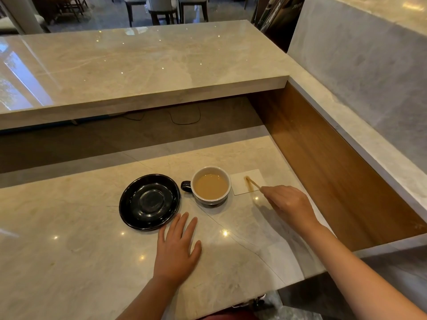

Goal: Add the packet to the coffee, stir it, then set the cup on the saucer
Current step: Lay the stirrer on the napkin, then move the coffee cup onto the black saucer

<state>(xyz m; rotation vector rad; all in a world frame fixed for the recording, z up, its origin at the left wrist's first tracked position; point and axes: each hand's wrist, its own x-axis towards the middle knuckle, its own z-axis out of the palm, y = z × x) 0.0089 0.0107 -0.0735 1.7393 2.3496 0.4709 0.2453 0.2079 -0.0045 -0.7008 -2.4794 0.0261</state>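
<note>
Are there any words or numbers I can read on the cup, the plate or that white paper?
None can be read.
White paper: blank apart from a brown stain under the stir stick.
Cup: no print shows.
Black saucer: no print shows.
Dark panel at the top right: faint marks, too blurred to read.
</note>
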